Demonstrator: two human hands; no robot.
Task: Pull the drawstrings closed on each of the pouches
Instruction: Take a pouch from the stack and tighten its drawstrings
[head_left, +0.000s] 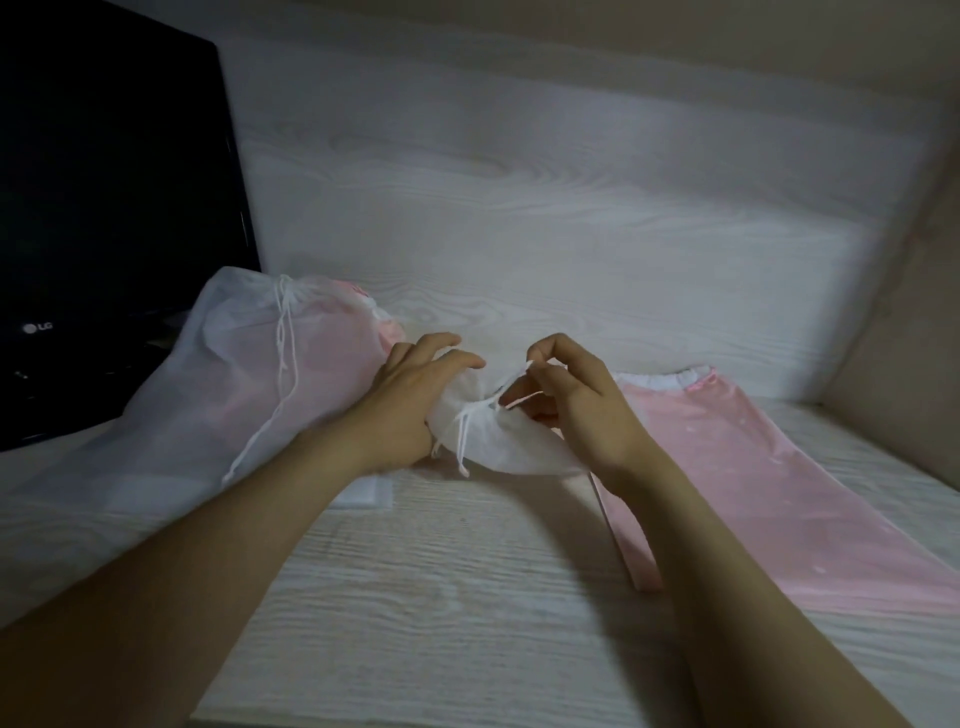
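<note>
Nearest: pale wood-grain worktop (441, 597). Mid-worktop: small white pouch (504, 441), neck part gathered, loose cord ends dangling at its front. On the pouch's left: left hand (415, 408), fingers curled over the bunched cloth, holding it down. On its right: right hand (576, 410), thumb and forefinger pinching the cord (520, 375) just above the neck. Probably featherlight, limp and thin, with no stiffness to pull against. Best braced at the neck and drawn by the cord alone, never by the cloth. Right of the pouch: pink cloth (779, 493). Left and behind: big pouch (234, 374), neck cinched. Farther left: dark monitor (104, 182).
</note>
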